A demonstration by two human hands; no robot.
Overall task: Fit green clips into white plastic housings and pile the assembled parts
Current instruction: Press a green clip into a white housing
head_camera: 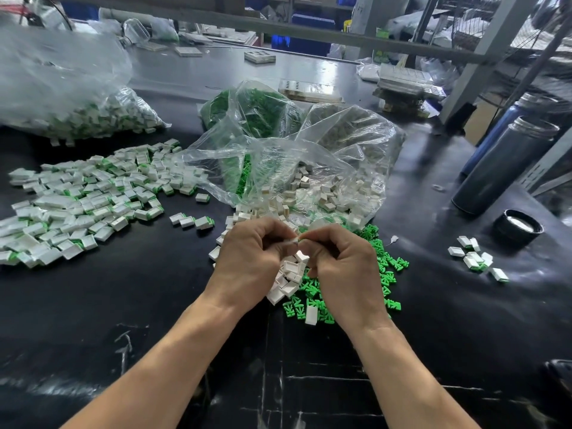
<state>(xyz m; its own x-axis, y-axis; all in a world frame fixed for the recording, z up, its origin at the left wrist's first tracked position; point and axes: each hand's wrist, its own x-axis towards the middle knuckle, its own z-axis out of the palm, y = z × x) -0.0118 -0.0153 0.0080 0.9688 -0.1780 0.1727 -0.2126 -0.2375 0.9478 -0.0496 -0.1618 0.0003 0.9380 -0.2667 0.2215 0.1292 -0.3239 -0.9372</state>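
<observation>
The left hand is pinching a small white plastic housing; the right hand is pinching something hidden, presumably a green clip. Misalignment could jam it.

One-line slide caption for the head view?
Both hands, left hand and right hand, pinch a white housing above loose green clips.

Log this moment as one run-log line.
step: fitting | left hand: pinches white housing | right hand: pinching, clip hidden | assembled pile: left on table

Assembled pile lies left of the bag.
</observation>
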